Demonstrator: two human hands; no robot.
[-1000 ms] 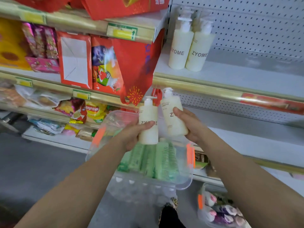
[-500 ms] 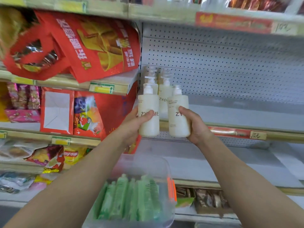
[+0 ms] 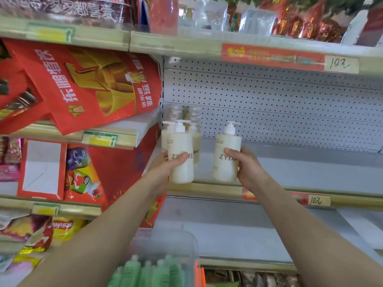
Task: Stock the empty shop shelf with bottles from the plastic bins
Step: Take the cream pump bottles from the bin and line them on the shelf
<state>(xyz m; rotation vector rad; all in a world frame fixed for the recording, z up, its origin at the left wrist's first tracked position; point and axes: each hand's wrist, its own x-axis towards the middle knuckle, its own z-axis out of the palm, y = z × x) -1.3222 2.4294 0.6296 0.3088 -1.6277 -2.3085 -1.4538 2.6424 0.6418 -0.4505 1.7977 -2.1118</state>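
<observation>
My left hand (image 3: 165,168) grips a cream pump bottle (image 3: 180,160) marked ZYOME, held upright at the front edge of the grey shelf (image 3: 310,168). My right hand (image 3: 246,168) grips a second cream pump bottle (image 3: 227,158) a little to the right, also upright over the shelf's front edge. Behind the left bottle, two more cream bottles (image 3: 195,141) stand at the shelf's left end against the perforated back panel. A clear plastic bin (image 3: 165,245) with several green bottles (image 3: 149,272) sits low in the middle.
A red bag (image 3: 89,85) leans on the neighbouring shelf to the left. Snack packets (image 3: 60,226) fill the lower left shelves. A gold shelf rail carries a handwritten price tag (image 3: 315,200). Packaged goods (image 3: 300,23) line the shelf above.
Both hands have lifted the two bottles up from the bin to the shelf edge and spread them apart. The view has tilted upward.
</observation>
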